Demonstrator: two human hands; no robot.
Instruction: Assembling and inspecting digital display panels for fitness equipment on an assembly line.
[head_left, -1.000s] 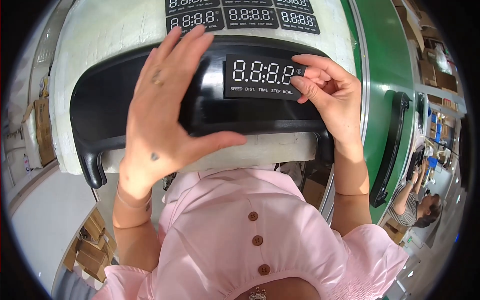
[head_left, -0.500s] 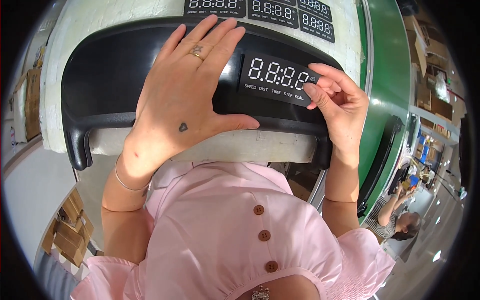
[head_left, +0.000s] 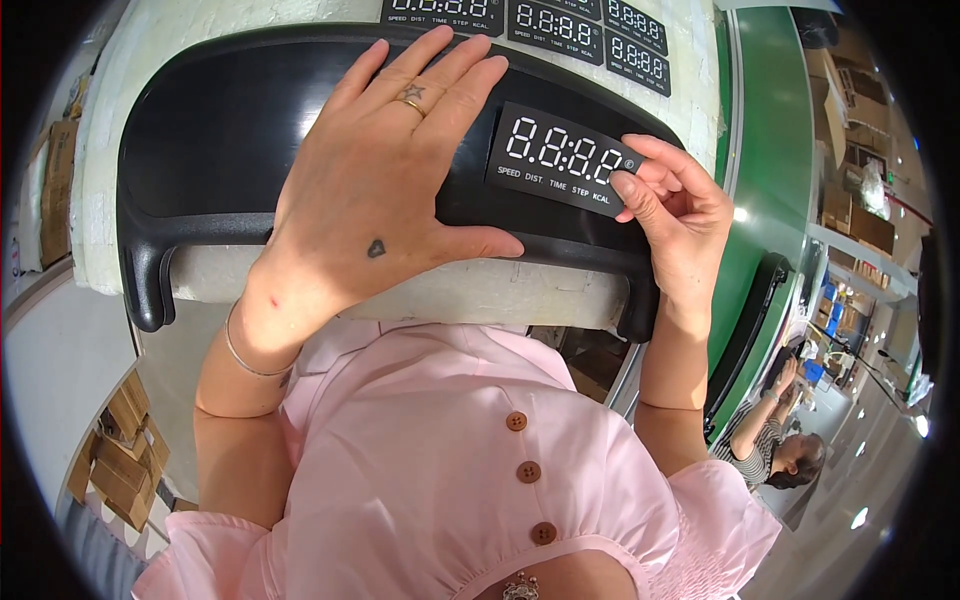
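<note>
The display panel (head_left: 555, 160) appears light, thin and flexible, best held by edges; right hand (head_left: 685, 215) pinches its right end, left hand (head_left: 375, 185) spreads flat over black housing (head_left: 220, 150).

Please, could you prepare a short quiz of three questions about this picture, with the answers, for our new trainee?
1. Which hand pinches the larger-looking black label lying over the curved black panel?
2. True or false: the left hand is clenched into a fist.
3. Where do the similar labels lie?
a) on the pink garment
b) beyond the panel's far edge
c) inside a cardboard box

Key:
1. The right hand.
2. False; it is spread open.
3. b
</note>
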